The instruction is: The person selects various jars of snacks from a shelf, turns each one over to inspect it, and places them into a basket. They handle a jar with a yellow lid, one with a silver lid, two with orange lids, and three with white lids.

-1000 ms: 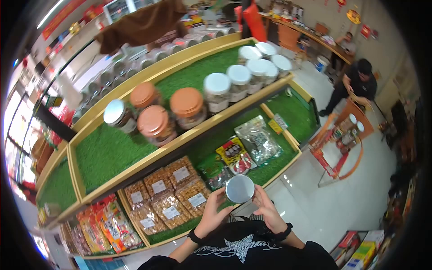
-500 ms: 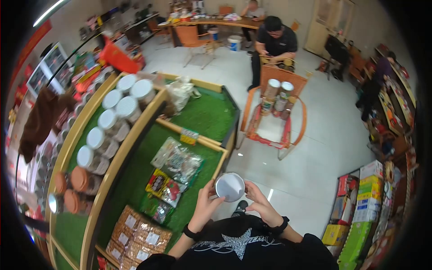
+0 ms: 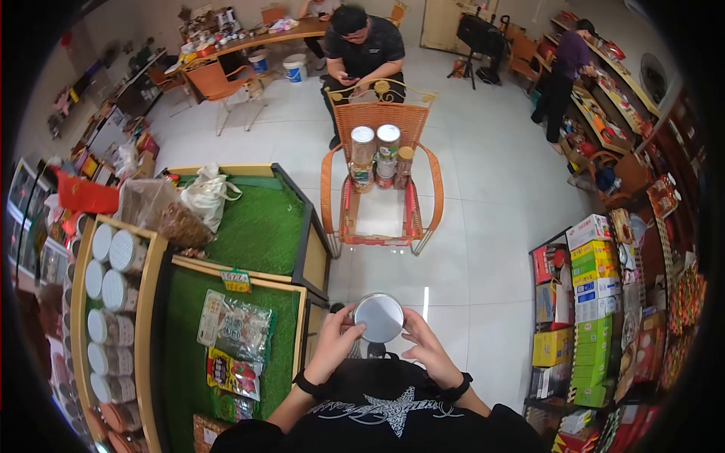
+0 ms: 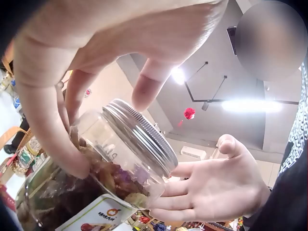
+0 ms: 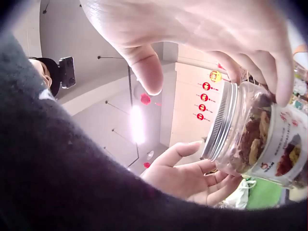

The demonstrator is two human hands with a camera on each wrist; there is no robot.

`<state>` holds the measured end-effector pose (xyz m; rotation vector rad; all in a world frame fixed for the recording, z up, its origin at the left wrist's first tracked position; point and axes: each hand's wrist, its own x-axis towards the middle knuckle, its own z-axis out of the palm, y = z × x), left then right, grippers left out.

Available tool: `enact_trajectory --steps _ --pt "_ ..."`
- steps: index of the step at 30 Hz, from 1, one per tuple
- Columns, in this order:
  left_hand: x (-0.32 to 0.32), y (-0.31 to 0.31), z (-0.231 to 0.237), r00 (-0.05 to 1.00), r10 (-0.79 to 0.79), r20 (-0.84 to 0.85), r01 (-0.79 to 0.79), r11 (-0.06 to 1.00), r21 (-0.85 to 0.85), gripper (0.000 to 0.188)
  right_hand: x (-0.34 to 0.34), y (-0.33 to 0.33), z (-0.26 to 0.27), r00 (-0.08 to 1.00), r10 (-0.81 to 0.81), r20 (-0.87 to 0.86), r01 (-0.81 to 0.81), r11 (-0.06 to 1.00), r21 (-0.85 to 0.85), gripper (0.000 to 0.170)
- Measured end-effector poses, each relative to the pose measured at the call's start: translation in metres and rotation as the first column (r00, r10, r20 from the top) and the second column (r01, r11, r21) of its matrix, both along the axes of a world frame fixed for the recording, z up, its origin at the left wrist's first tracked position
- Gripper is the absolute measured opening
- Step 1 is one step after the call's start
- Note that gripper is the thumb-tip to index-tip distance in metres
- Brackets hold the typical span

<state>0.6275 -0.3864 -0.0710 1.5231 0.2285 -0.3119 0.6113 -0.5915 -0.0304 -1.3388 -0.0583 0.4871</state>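
A clear jar with a ribbed silver screw lid is held up in front of the body, lid toward the head. Dried brownish pieces show through its wall, with some purple among them, and a white printed label wraps its side. My left hand grips the jar, fingers curled round the wall and thumb at the lid. On the other side my right hand rests its fairly straight fingers against the jar. The thumb of that hand stands off from the lid.
At left stands a green-lined display stand with packaged snacks and white-lidded jars. Ahead, a wicker chair bears several containers. A seated person is behind it, another stands at the far-right shelves. Boxed goods fill a rack at right.
The view has turned right, from the display stand to the chair and open floor. The jar stays between both hands in front of the body.
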Motion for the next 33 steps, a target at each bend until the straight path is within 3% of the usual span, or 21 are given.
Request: enact_trajectory --steps 5,15,19,25,29,32,33 --pt "0.069 0.005 -0.008 0.998 -0.056 0.025 0.056 0.998 -0.004 0.048 0.052 0.003 -0.015 1.000 -0.016 0.019 0.017 0.999 -0.048 0.081" --pt "0.226 0.031 0.012 0.936 -0.211 0.282 0.195 0.977 0.083 0.044 0.177 0.036 0.018 0.978 -0.199 0.068 0.203 0.978 -0.048 0.078" --pt "0.254 0.037 0.003 0.942 -0.238 0.238 0.217 0.970 0.112 0.043 0.201 0.046 0.004 0.963 -0.258 0.083 0.265 0.960 -0.090 0.078" --pt "0.281 0.034 -0.020 0.979 -0.203 0.014 0.199 0.968 0.154 0.046 0.255 0.043 -0.021 0.950 -0.199 -0.243 0.206 0.979 0.004 0.077" --pt "0.308 0.027 -0.046 0.986 -0.162 -0.032 0.165 0.960 0.228 0.046 0.305 0.035 -0.037 0.918 -0.138 -0.371 0.159 0.987 0.027 0.075" --pt "0.337 0.017 -0.089 0.983 -0.064 -0.173 0.096 0.979 0.180 0.046 0.352 0.031 -0.066 0.904 -0.098 -0.417 0.111 0.994 0.005 0.075" --pt "0.349 0.012 -0.107 0.978 -0.046 -0.202 0.083 0.980 0.179 0.046 0.368 0.029 -0.083 0.860 -0.142 -0.490 0.171 0.985 0.016 0.073"
